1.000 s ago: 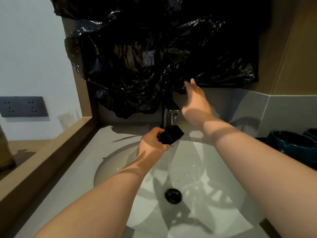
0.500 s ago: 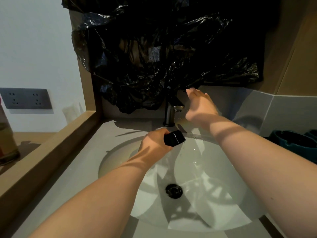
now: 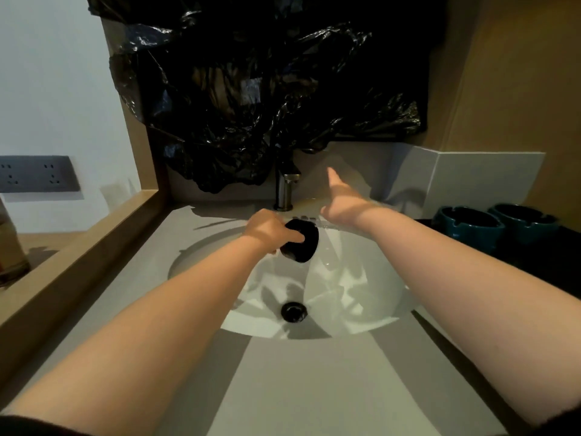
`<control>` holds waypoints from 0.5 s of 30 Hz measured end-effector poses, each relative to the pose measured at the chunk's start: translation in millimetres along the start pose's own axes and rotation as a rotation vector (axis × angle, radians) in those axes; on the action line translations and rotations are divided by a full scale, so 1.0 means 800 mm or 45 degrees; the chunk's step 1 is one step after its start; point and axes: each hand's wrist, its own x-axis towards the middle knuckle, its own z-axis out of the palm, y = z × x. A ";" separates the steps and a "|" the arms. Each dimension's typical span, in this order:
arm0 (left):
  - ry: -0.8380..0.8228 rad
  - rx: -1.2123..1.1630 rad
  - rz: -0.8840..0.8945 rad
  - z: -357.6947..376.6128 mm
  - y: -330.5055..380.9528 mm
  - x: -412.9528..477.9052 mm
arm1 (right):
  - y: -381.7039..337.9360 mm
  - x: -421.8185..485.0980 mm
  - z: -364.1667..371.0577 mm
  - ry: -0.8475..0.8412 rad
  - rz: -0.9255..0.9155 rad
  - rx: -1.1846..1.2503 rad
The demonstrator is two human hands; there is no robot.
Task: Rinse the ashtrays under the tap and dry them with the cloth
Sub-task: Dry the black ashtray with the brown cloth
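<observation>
**Rinse stage, first ashtray in hand**

Grey counter (image 3: 283, 388), white sink (image 3: 361, 294) wet. Left hand (image 3: 267, 231) fingers clamped on black ashtray (image 3: 303, 243) over the bowl below tap (image 3: 284, 187). Right hand (image 3: 341, 199) empty, fingers spread, beside tap. Two teal ashtrays (image 3: 468, 225) wait far right; drying not begun, no cloth visible.

You've got a crumpled black plastic bag (image 3: 267, 99) covering the wall above the counter (image 3: 298, 382), and a dark socket panel (image 3: 37, 174) far left.
</observation>
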 end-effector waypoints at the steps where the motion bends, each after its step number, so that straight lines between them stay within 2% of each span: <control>1: -0.057 -0.247 -0.123 0.003 0.005 -0.007 | 0.008 -0.011 -0.005 -0.029 0.008 -0.010; 3: -0.166 -0.635 -0.301 0.013 0.012 -0.022 | 0.021 -0.038 -0.017 -0.065 -0.035 -0.173; 5: -0.214 -0.808 -0.361 0.027 0.014 -0.036 | 0.034 -0.069 -0.030 -0.026 -0.127 -0.337; 11: -0.210 -0.766 -0.342 0.056 0.007 -0.064 | 0.071 -0.147 -0.064 0.183 -0.168 -0.715; 13: -0.209 -0.767 -0.294 0.055 0.005 -0.068 | 0.080 -0.173 -0.073 0.248 -0.071 -0.810; 15: -0.209 -0.774 -0.263 0.054 0.005 -0.072 | 0.089 -0.196 -0.078 0.194 0.040 -0.943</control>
